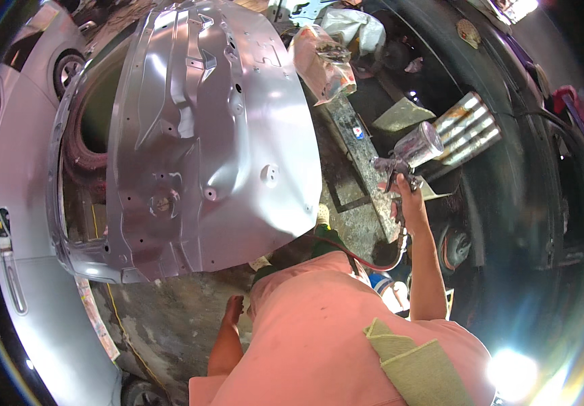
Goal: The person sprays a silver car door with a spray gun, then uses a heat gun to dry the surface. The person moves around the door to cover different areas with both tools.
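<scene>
A folded yellow-green cloth (pixel 427 369) is lying nearest the camera, draped over the salmon shirt (pixel 305 331) toward the right shoulder, presumably so that it is within easy reach.

Past it, the right hand (pixel 408 196) is holding a spray gun (pixel 395 170) out in front and to the right. Its grip is sitting closed round the handle, which is probably helping the tilted metal cup (pixel 419 145) balance clear of the arm. A red hose (pixel 366 262) is looping from the fitting below the handle toward the body, perhaps hanging slack so that the wrist can turn freely.

The left hand (pixel 234 308) is hanging low at the person's side, apart from the metalwork; how far open its grip is, or whether it is holding anything, I cannot tell.

Ahead and to the left, a large silver panel (pixel 272 122) is showing its pressed, holed face. Something hidden seems to be propping it off the floor, likely leaving its edges exposed. The gun is hovering near its right edge without touching, perhaps sparing the surface from knocks. A stained board (pixel 371 183) is lying between them, lower down.
</scene>
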{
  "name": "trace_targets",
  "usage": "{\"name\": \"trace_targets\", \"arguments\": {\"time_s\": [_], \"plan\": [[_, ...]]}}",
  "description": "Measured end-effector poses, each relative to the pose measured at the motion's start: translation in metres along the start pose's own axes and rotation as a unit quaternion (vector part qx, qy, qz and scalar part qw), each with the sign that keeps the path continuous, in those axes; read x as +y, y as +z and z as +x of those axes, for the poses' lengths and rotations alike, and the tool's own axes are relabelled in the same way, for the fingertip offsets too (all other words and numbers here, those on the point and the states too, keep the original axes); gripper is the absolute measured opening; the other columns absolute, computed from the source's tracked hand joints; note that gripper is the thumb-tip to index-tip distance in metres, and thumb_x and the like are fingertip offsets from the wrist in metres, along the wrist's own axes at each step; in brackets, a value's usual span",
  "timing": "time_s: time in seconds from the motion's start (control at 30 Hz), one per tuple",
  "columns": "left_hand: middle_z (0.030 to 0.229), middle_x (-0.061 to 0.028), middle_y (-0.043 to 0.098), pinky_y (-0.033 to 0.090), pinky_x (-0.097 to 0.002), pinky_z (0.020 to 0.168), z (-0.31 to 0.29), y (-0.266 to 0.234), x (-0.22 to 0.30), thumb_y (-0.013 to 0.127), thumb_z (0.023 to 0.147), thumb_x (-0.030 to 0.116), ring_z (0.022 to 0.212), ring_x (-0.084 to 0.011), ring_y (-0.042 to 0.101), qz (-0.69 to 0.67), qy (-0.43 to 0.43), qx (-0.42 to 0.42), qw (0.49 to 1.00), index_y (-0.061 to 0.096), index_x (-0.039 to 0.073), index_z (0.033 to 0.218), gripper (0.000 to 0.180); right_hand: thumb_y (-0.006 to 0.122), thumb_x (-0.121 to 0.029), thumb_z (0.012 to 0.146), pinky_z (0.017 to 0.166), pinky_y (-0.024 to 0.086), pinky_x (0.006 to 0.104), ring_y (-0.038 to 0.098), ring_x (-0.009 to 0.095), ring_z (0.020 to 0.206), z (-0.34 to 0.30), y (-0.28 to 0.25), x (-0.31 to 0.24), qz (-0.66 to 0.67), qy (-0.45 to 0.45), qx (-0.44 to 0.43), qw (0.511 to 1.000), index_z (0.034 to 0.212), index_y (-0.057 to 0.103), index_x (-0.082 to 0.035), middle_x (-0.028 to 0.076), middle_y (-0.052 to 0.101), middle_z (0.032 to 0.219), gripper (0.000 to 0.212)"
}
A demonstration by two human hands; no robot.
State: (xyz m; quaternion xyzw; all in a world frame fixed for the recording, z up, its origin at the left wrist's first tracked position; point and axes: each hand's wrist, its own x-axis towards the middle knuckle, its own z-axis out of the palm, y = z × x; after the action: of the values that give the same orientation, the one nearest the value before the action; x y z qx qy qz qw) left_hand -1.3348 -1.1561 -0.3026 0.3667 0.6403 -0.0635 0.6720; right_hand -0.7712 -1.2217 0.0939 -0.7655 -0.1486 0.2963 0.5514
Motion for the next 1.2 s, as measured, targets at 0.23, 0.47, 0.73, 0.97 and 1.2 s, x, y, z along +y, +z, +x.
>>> {"name": "trace_targets", "arguments": {"time_s": [0.23, 0.47, 0.73, 0.97, 1.2], "plan": [[0.094, -0.0071, 0.066, 0.052, -0.0389, 0.071, -0.001, 0.111, 0.021, 0.052, 0.099, 0.032, 0.08, -0.0201, 0.062, -0.156, -0.073, -0.006, 0.985, 0.064, 0.007, 0.119, 0.035, 0.055, -0.054, 0.101, 0.039, 0.043, 0.0239, 0.05, 0.009, 0.041, 0.108, -0.021, -0.007, -0.024, 0.024, -0.116, 0.993, 0.128, 0.06, -0.007, 0.014, 0.075, 0.108, 0.054], [0.104, -0.0096, 0.07, 0.052, -0.0381, 0.083, -0.064, 0.293, 0.096, 0.049, 0.101, 0.029, 0.092, -0.0236, 0.065, -0.135, -0.067, 0.07, 0.986, 0.062, 0.005, 0.128, 0.039, 0.058, -0.048, 0.102, 0.039, 0.037, 0.0234, 0.044, 0.008, 0.043, 0.225, -0.018, -0.037, -0.001, 0.019, -0.295, 0.955, 0.131, 0.059, -0.008, 0.009, 0.071, 0.095, 0.049], [0.131, -0.0102, 0.064, 0.045, -0.0332, 0.105, -0.182, 0.384, 0.405, 0.054, 0.104, 0.023, 0.121, -0.0206, 0.059, -0.084, 0.271, -0.091, 0.955, 0.06, 0.0, 0.134, 0.039, 0.058, -0.041, 0.104, 0.039, 0.038, 0.0232, 0.048, 0.008, 0.044, 0.265, -0.016, -0.075, -0.033, 0.004, -0.357, 0.934, 0.126, 0.057, -0.007, 0.004, 0.066, 0.09, 0.04], [0.116, -0.0042, 0.066, 0.05, -0.0344, 0.102, -0.148, 0.462, 0.527, 0.069, 0.096, 0.011, 0.115, -0.0178, 0.062, -0.309, 0.391, -0.28, 0.821, 0.059, 0.006, 0.114, 0.021, 0.059, -0.043, 0.103, 0.041, 0.038, 0.0224, 0.049, 0.008, 0.046, 0.251, -0.018, -0.087, -0.02, -0.03, -0.437, 0.899, 0.121, 0.062, -0.006, 0.008, 0.068, 0.093, 0.041], [0.103, 0.0014, 0.067, 0.056, -0.0305, 0.093, -0.162, 0.507, 0.507, 0.067, 0.098, 0.012, 0.1, -0.0087, 0.066, -0.39, 0.379, -0.261, 0.797, 0.057, 0.012, 0.103, 0.011, 0.058, -0.042, 0.104, 0.042, 0.042, 0.0244, 0.05, 0.011, 0.047, 0.235, -0.046, -0.091, -0.023, -0.07, -0.466, 0.882, 0.126, 0.061, -0.005, 0.013, 0.073, 0.107, 0.044]]}}
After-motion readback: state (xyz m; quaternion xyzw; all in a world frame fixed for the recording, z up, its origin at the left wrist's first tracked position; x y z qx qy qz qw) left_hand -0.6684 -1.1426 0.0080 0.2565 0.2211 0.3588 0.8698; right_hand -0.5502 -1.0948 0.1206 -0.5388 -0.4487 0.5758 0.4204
